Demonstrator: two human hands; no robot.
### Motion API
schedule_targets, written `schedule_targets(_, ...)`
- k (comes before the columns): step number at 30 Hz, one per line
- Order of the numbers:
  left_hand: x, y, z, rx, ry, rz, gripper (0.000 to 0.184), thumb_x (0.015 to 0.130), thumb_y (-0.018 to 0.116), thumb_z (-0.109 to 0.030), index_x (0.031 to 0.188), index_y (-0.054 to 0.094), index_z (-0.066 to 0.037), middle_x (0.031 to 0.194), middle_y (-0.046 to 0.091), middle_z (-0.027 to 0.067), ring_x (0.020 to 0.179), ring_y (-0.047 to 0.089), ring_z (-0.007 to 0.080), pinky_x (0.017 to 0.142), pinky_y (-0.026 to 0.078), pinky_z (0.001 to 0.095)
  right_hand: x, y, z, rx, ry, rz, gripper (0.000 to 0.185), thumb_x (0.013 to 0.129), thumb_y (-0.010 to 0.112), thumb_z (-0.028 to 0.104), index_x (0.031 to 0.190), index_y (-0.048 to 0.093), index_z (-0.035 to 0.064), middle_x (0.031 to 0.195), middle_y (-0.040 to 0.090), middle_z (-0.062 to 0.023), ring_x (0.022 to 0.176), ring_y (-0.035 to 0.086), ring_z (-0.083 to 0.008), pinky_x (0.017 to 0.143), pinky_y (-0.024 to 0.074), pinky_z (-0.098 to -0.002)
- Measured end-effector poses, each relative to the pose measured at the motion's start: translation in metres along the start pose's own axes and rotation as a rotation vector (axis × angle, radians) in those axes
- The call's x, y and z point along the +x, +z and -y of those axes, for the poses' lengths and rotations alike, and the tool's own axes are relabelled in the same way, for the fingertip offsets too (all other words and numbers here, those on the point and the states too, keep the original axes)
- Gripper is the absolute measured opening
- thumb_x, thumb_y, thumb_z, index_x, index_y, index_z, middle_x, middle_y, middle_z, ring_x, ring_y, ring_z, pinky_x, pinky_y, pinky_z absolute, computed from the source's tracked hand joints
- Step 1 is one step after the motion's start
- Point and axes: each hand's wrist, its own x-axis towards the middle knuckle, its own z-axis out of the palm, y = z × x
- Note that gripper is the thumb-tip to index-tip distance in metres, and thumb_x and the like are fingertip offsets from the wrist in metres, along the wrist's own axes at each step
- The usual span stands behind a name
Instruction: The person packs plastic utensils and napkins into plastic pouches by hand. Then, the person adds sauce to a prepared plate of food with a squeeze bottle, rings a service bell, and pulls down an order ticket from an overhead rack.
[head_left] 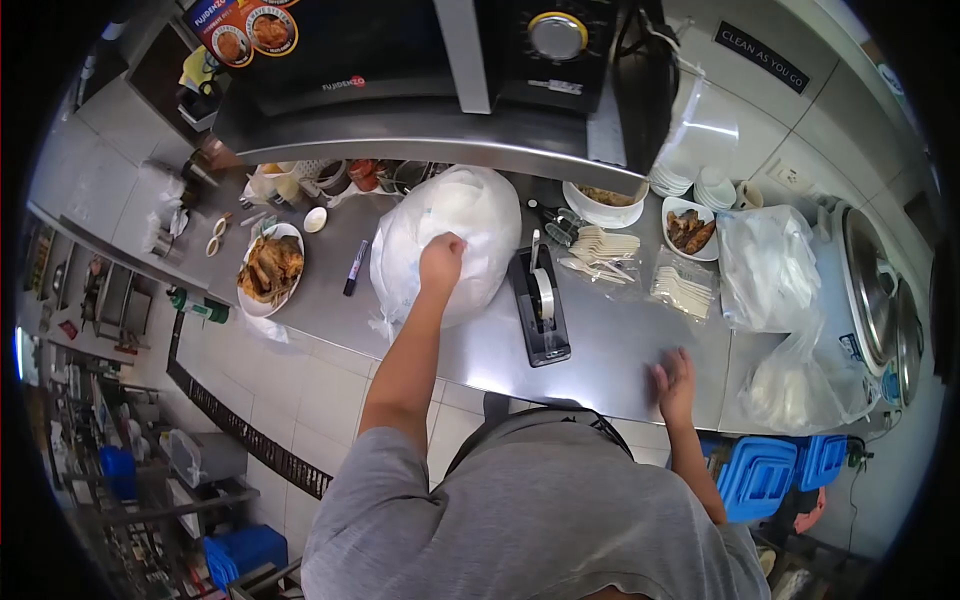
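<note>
Seen from above, at head height, two bare hands were at a steel bench [620, 352]. The fingers of the left hand [441, 264] were closed at the top of a big, rounded white plastic bag [400, 232], apparently gripping its gathered plastic, a hold that would keep its mouth shut. The bag sat on the bench just below those fingers, bulging around unseen contents; its weight probably rested on the steel rather than on the hand.

The right hand [677, 388] was near the bench's front edge, its fingers loosely open and slightly curled, gripping nothing, perhaps kept free.

Between the two hands, nearer the left fingers, stood a black tape dispenser [549, 343] with its roll upright, seemingly set there for easy reach from either side. Left of the left fingers, beyond the bag, lay a marker [355, 268], and farther left a plate [291, 232] of browned cooked food, placed well aside from the bag.

Beyond the right fingers, toward the back, lay wooden cutlery [606, 248] in clear wrap, a second cutlery pack [683, 290] and a white bowl [708, 250] of food. To their right were translucent plastic bags [768, 268]. A microwave [385, 62] stood above the back of the bench.
</note>
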Motion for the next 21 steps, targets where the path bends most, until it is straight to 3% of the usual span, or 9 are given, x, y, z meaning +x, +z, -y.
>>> schedule_targets(2,0.001,-0.034,-0.027,-0.101,-0.092,-0.114,0.016,0.085,0.061,-0.017,0.080,0.063,-0.002,0.076,0.064,0.0151,0.061,0.061,0.0277,0.056,0.047,0.0376,0.016,-0.004,0.042,0.016,0.032,-0.054,0.047,0.078,0.072,0.021,0.119,0.055,0.0065,0.123,0.052,-0.0229,0.111,0.052,-0.0368,0.095,0.0414,-0.0422)
schedule_targets(5,-0.021,-0.068,-0.059,-0.977,-0.357,0.022,0.015,0.091,0.055,-0.017,0.090,0.059,-0.002,0.078,0.065,0.0089,0.063,0.062,0.0179,0.057,0.050,0.0306,0.036,-0.013,0.136,0.695,0.430,0.229,0.048,0.078,0.072,0.019,0.121,0.054,0.0056,0.123,0.052,-0.0192,0.115,0.051,-0.0323,0.098,0.0389,-0.0404)
schedule_targets(6,-0.038,-0.081,-0.084,-1.188,-0.366,0.140,0.016,0.093,0.054,-0.017,0.095,0.057,-0.002,0.079,0.064,0.0073,0.065,0.063,0.0158,0.059,0.051,0.0288,0.043,-0.017,0.175,0.678,0.191,0.174,0.047,0.080,0.071,0.020,0.121,0.054,0.0050,0.122,0.054,-0.0162,0.113,0.053,-0.0287,0.096,0.0408,-0.0390)
schedule_targets(8,-0.068,-0.096,-0.131,-1.297,-0.448,0.455,0.019,0.093,0.055,-0.020,0.100,0.055,-0.002,0.085,0.064,0.0080,0.069,0.064,0.0180,0.064,0.053,0.0293,0.057,-0.023,0.253,0.643,-0.095,0.073,0.044,0.081,0.070,0.017,0.120,0.054,0.0033,0.112,0.060,-0.0107,0.105,0.058,-0.0228,0.091,0.0445,-0.0344)
schedule_targets(11,-0.082,-0.121,-0.163,-1.195,-0.311,0.844,0.030,0.089,0.062,-0.024,0.108,0.055,-0.002,0.098,0.063,0.0089,0.087,0.063,0.0178,0.074,0.052,0.0289,0.070,-0.021,0.259,0.831,0.052,0.144,0.040,0.081,0.070,0.013,0.116,0.057,0.0019,0.100,0.064,-0.0057,0.094,0.062,-0.0181,0.084,0.0477,-0.0289)
schedule_targets(14,-0.067,-0.127,-0.154,-0.779,0.233,0.073,0.048,0.086,0.067,-0.024,0.124,0.047,-0.003,0.119,0.054,0.0134,0.109,0.054,0.0211,0.089,0.046,0.0315,0.084,-0.052,0.240,1.190,0.273,0.298,0.033,0.081,0.066,0.010,0.112,0.059,0.0005,0.099,0.065,-0.0053,0.089,0.063,-0.0156,0.081,0.0495,-0.0282)
schedule_targets(17,-0.054,-0.098,-0.148,-1.021,0.021,0.347,0.073,0.081,0.071,-0.021,0.139,0.029,-0.006,0.136,0.038,0.0161,0.123,0.041,0.0253,0.100,0.037,0.0337,0.086,-0.080,0.216,1.542,0.343,0.346,0.034,0.080,0.060,0.007,0.113,0.058,-0.0024,0.101,0.065,-0.0086,0.087,0.064,-0.0167,0.079,0.0513,-0.0299)
schedule_targets(18,-0.059,-0.085,-0.153,-1.208,-0.143,0.651,0.089,0.080,0.071,-0.017,0.146,0.013,-0.009,0.143,0.027,0.0169,0.127,0.034,0.0280,0.105,0.029,0.0347,0.083,-0.087,0.210,1.588,0.372,0.307,0.034,0.080,0.060,0.006,0.113,0.057,-0.0024,0.102,0.065,-0.0090,0.087,0.064,-0.0170,0.079,0.0514,-0.0297)
schedule_targets(21,-0.085,-0.039,-0.167,-1.232,-0.333,0.929,0.081,0.079,0.070,-0.011,0.143,0.021,-0.008,0.123,0.050,0.0160,0.106,0.052,0.0205,0.089,0.042,0.0295,0.070,-0.108,0.190,1.647,0.437,0.200,0.035,0.080,0.059,0.005,0.114,0.057,-0.0025,0.102,0.065,-0.0099,0.087,0.064,-0.0178,0.079,0.0513,-0.0291)
